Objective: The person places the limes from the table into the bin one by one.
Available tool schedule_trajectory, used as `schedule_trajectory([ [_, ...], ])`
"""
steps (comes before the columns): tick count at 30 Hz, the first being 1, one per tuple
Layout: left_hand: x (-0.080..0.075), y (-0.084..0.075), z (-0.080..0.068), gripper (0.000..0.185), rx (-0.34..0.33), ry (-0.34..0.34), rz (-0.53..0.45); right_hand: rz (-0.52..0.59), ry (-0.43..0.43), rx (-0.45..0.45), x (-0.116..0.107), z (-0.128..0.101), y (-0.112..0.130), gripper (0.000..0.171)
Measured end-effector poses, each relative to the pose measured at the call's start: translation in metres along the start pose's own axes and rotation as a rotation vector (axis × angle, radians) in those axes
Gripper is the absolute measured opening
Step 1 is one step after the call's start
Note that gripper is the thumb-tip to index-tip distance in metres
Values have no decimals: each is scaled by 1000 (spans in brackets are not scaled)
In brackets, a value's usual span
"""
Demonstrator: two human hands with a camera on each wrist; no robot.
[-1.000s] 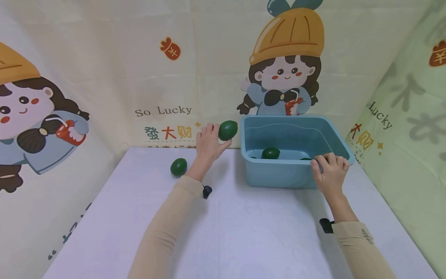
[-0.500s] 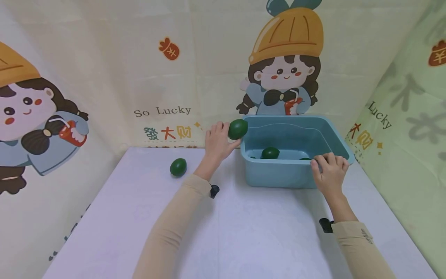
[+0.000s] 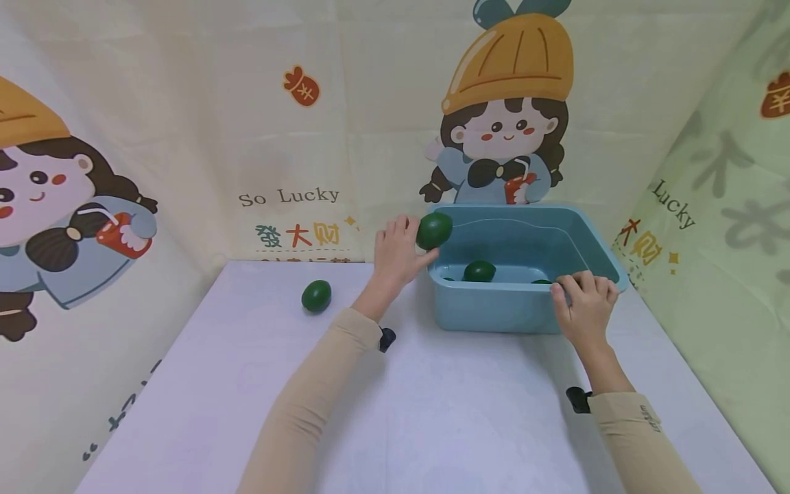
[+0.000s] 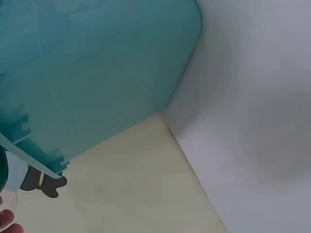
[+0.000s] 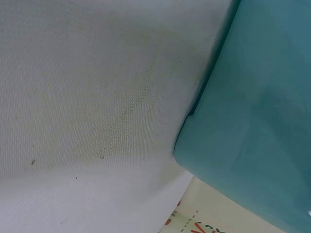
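My left hand (image 3: 397, 254) holds a dark green, smooth, egg-shaped avocado (image 3: 435, 230) at the left rim of a blue plastic bin (image 3: 494, 309). In the left wrist view only some fingertips (image 4: 7, 221) and a sliver of the avocado (image 4: 2, 170) show at the lower left, beside the bin wall (image 4: 107, 73). My right hand (image 3: 585, 309) grips the bin's front rim near its right corner. Inside the bin lies another avocado (image 3: 479, 271), with parts of others (image 3: 542, 281) mostly hidden by the front wall. One more avocado (image 3: 317, 296) rests on the table, left of my left forearm.
The white-covered table (image 3: 382, 412) meets a printed cloth backdrop (image 3: 382, 137) at the back and on both sides. The bin stands at the table's back right, close to the backdrop. In the right wrist view, its outer wall (image 5: 257, 121) fills the right side.
My left hand has carried the avocado rightward, from left of the bin to over its left rim. The right hand, the bin and the avocado on the table have stayed put.
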State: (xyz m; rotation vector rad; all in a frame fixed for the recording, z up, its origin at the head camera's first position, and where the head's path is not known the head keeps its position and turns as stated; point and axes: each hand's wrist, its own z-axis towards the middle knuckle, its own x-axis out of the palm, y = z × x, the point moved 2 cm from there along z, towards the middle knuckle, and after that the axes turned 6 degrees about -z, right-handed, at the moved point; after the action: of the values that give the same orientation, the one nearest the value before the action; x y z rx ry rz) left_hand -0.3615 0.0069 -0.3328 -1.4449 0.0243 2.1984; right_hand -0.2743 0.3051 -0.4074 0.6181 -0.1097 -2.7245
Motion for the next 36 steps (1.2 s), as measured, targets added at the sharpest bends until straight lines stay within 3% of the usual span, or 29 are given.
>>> schedule_trajectory([
  [8, 0, -12, -1, 61, 27, 20, -2, 9, -8, -5, 0, 1, 0, 50],
  [16, 5, -25, -2, 65, 45, 93, 34, -2, 3, 1, 1, 1, -1, 50],
  [28, 7, -41, -5, 66, 123, 83, 116, 2, -5, 3, 1, 0, -3, 51],
  [36, 8, -51, -7, 64, 147, 89, 116, 12, -24, -3, 1, 0, -3, 50],
])
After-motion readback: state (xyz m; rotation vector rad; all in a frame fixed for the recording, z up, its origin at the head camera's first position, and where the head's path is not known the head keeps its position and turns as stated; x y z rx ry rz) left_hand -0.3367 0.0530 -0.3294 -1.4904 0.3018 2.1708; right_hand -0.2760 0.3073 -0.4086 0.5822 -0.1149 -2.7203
